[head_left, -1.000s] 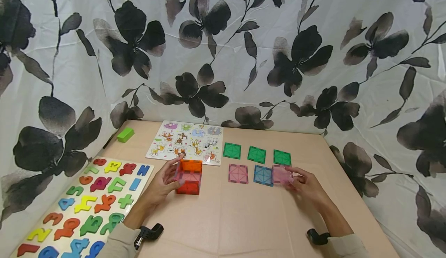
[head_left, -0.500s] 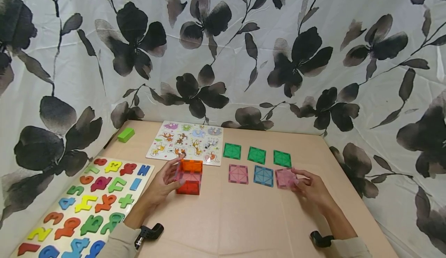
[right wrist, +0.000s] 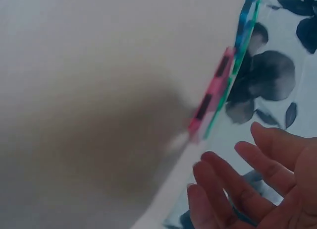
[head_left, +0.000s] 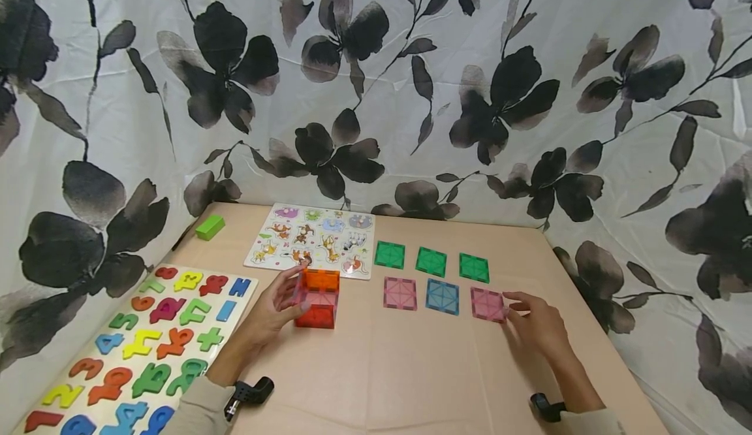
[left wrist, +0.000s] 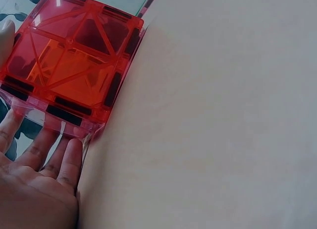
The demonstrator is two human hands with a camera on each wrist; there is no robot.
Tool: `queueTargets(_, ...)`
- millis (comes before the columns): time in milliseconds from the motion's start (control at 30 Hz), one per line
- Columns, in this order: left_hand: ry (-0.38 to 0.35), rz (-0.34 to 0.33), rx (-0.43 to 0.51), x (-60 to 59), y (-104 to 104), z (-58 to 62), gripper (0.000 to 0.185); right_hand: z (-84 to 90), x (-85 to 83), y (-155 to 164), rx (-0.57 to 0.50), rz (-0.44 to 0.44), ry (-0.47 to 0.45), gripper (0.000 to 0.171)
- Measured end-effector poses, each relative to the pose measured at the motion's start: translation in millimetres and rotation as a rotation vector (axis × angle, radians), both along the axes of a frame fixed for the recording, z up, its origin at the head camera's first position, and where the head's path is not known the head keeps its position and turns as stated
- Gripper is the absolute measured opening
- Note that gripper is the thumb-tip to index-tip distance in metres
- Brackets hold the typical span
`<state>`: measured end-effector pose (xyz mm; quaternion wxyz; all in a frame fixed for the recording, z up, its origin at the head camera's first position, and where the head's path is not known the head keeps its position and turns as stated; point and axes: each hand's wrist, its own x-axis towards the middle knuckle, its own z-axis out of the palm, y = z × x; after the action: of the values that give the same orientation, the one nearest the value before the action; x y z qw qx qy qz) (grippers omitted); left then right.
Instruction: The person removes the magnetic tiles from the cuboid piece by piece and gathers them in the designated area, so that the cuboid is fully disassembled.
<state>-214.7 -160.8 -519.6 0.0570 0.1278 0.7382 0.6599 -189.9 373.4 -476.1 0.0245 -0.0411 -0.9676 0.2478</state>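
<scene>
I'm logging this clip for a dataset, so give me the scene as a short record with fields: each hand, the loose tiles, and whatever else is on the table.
left hand: fingers against the side of the red-orange tile cube
right hand: open, fingers at the edge of the pink tile
flat tiles: three green in the far row; pink, blue, pink in the near row
table: animal puzzle, number puzzle, green block

Tan tabletop [head_left: 411,370], bearing a number puzzle board [head_left: 135,350], animal puzzle board [head_left: 314,239], green block [head_left: 209,226], red-orange tile cube [head_left: 317,298], three green tiles [head_left: 431,261], two pink tiles [head_left: 400,292], one blue tile [head_left: 442,296].
</scene>
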Motion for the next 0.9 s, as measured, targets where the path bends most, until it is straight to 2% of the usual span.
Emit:
queueTargets(67,-0.001,0.0,0.002,-0.3,-0.7,0.5,0.075,3.3,-0.5,-7.8,0.016,0.001,0.022,0.041)
queueTargets(267,0.025,-0.038,0.034,-1.7,-2.7,-0.6,0.064,10.1,-5.0,-44.0,-0.073,0.08,0.063,0.043)
queueTargets(533,-0.017,-0.035,0.028,-3.4,-4.0,-1.4,0.051,17.2,-11.4,-109.2,-0.207,0.274,0.115,0.046)
queueTargets(767,0.083,-0.081,0.076,-7.4,-2.2,-4.6,0.054,25.5,-17.2,-174.5,-0.285,0.41,0.121,0.046)
queueTargets(900,0.058,-0.069,0.118,-5.5,-0.1,-3.2,0.05,29.6,-17.6,-210.7,-0.294,0.512,0.094,0.043)
